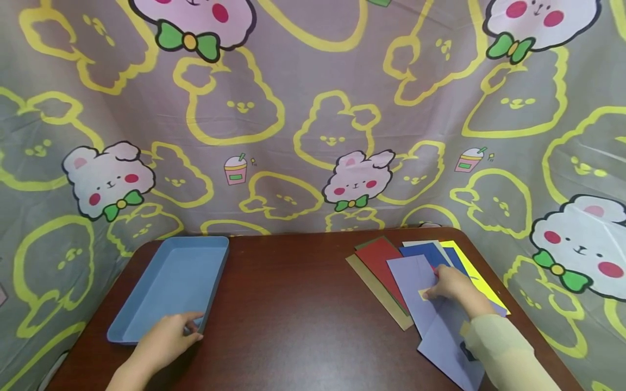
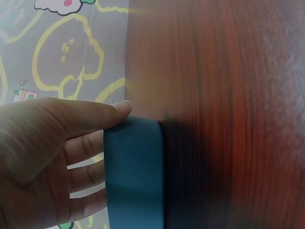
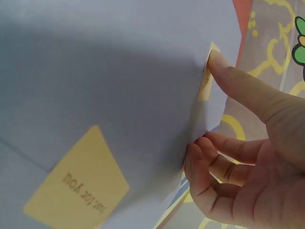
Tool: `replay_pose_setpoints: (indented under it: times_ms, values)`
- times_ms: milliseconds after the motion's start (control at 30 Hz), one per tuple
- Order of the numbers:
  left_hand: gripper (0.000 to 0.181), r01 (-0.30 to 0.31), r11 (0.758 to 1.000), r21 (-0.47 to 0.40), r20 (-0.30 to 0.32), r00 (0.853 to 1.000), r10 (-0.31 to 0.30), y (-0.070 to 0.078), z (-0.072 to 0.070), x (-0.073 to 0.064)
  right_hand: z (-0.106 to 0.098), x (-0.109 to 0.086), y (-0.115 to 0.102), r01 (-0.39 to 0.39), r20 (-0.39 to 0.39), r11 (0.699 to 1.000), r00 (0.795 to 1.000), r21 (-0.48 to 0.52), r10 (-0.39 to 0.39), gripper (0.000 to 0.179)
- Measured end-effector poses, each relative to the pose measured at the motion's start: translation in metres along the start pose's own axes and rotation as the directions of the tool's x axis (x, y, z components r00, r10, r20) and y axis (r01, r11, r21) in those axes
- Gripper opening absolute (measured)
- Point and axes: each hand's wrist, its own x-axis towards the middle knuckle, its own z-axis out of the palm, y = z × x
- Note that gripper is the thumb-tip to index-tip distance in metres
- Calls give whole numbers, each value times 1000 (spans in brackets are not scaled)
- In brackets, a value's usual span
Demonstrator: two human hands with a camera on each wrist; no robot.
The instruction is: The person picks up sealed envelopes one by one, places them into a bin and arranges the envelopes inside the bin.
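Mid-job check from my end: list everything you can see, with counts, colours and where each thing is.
Tray: one, blue, left side of table
Lavender envelopes: at least two, lavender, right side, overlapping
Stickers: two in right wrist view, pale yellow, on lavender paper
Red paper item: one, red, left of the lavender
Tan paper item: one, tan, leftmost in the pile
Blue paper: count unclear, blue, behind the lavender
Yellow paper item: one, yellow, pile's right edge
Table: one, reddish brown, beneath everything
Patterned cloth: count unclear, grey with cartoons, around table
Left hand: one, gripping tray's rim
Right hand: one, pinching lavender envelope
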Motion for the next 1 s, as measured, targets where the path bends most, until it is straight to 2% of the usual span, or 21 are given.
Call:
replay_pose_setpoints:
  times_ms: [233, 467, 667, 1000]
  values:
    - [46, -8, 1000, -9, 18, 1000, 8, 12, 6, -1, 0, 3, 1, -8, 19, 1000, 1000, 27, 7, 84]
    - [47, -17, 999, -36, 7, 1000, 17, 29, 14, -1, -1, 6, -1, -18, 29, 999, 999, 38, 17, 88]
    - [46, -21, 999, -42, 1, 1000, 21, 38, 19, -2, -1, 8, -2, -21, 36, 999, 999, 43, 20, 87]
    - [45, -73, 997, -27, -20, 997, 72, 51, 26, -4, -3, 11, -5, -18, 55, 998, 998, 55, 15, 82]
